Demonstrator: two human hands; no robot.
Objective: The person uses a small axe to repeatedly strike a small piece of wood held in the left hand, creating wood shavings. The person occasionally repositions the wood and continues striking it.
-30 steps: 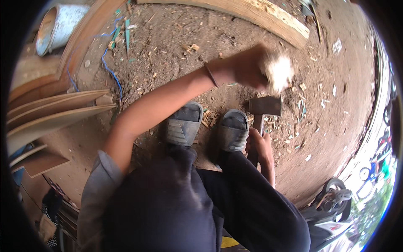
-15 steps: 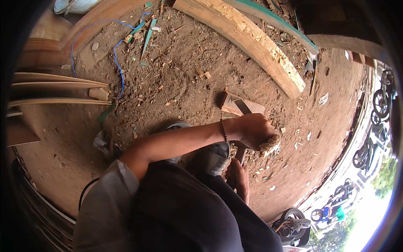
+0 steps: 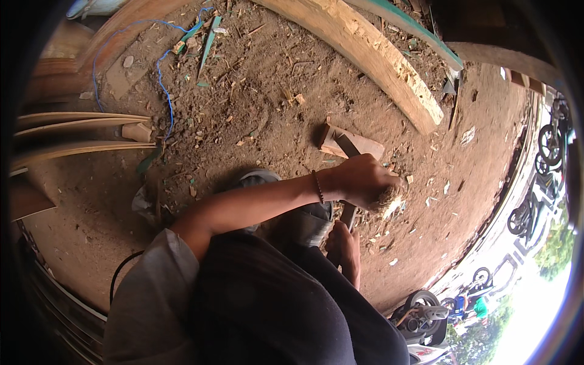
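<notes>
My left hand point(image 3: 362, 181), a beaded bracelet at its wrist, is closed around a frayed, pale brown wad of fibre point(image 3: 390, 199). It presses over the middle of a long, flat dark metal blade point(image 3: 348, 214). My right hand point(image 3: 344, 246), nearer my knees, is closed on the blade's near end, where any handle is hidden by the fingers. The blade's far end lies over a short reddish wooden block point(image 3: 365, 145) on the ground. My left fist covers the stretch of blade between.
Beyond the block lies a thick curved timber beam point(image 3: 380, 58), with a green-edged board point(image 3: 420, 33) behind it. Blue string point(image 3: 163, 85) and wood chips litter the dirt. Curved boards point(image 3: 79, 146) jut in at left. Motorcycles stand at right, one point(image 3: 420, 316) close by.
The view has shifted slightly, so most things sit a little higher in the picture. Both hands keep their grips, with little movement relative to the blade and block.
</notes>
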